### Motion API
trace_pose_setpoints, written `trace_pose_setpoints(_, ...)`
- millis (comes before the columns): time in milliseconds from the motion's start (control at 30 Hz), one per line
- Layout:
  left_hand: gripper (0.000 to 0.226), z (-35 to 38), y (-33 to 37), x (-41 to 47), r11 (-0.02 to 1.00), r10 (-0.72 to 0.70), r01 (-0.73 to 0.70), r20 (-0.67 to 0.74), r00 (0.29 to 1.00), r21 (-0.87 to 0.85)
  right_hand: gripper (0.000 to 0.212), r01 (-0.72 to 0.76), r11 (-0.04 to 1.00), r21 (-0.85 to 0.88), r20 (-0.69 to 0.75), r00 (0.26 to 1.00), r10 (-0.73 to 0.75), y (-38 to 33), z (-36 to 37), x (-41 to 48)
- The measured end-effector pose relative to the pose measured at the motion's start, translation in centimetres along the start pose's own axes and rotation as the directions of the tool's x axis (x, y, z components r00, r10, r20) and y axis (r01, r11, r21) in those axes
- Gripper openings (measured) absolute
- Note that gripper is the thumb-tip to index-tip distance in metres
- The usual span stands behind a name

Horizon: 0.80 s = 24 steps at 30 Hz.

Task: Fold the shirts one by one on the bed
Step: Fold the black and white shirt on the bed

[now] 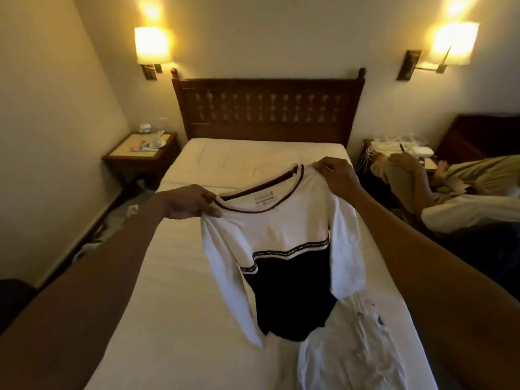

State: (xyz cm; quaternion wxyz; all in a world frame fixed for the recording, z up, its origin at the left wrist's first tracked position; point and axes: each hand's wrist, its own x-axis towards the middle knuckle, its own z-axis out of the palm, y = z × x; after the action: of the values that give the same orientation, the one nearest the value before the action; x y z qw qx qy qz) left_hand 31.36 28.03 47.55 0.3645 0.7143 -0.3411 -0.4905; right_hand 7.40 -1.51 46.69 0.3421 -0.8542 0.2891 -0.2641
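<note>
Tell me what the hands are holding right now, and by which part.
Both hold one white and navy long-sleeved shirt, lifted above the bed. The left hand pinches one shoulder beside the collar; the right hand pinches the other shoulder.

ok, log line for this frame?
shirt: held up over bed | left hand: grips one shoulder | right hand: grips other shoulder | fold: not begun

cream walls [267, 32], two lit wall lamps [152, 45] flanking a dark wooden headboard [267, 108], a cluttered nightstand [140, 157] on the left.
</note>
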Motion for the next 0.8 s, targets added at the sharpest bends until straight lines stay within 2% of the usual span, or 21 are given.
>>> trace_pose_setpoints(133,0.028,-4.6,-0.9,-5.8,0.998,0.058,-0.062,-0.215,0.975,-0.015,0.012,0.069,0.998,0.008,-0.002,0.998,-0.069,-6.3,3.2,1.3)
trace_pose_setpoints(200,0.038,-6.4,-1.5,-8.5,0.995,0.087,-0.100,-0.304,0.949,-0.028,0.013,0.087,0.996,0.022,-0.010,0.996,-0.086,-9.0,5.0,1.7)
trace_pose_setpoints(333,0.045,-9.3,-3.1,-13.7,0.974,0.159,-0.209,-0.395,0.905,-0.087,0.017,0.111,0.993,0.051,-0.011,0.994,-0.110,-14.0,8.6,1.7)
trace_pose_setpoints(433,0.054,-10.8,-3.9,-17.5,0.959,0.226,-0.281,-0.507,0.832,-0.034,0.020,0.151,0.987,0.054,0.026,0.988,-0.152,-16.9,11.0,1.6)
trace_pose_setpoints(533,0.058,-12.5,-4.9,-20.5,0.967,0.229,-0.251,-0.617,0.753,0.053,0.018,0.205,0.979,0.017,0.077,0.976,-0.206,-18.6,13.2,1.1)
trace_pose_setpoints(667,0.021,-14.6,-6.6,-23.7,0.966,0.248,-0.218,-0.731,0.635,0.138,0.026,0.272,0.962,-0.035,0.144,0.954,-0.265,-20.5,15.2,1.3)
trace_pose_setpoints(800,0.022,-14.5,-8.3,-26.0,0.992,0.128,-0.083,-0.764,0.632,0.097,0.033,0.324,0.945,-0.053,0.251,0.920,-0.301,-22.3,16.6,2.1)
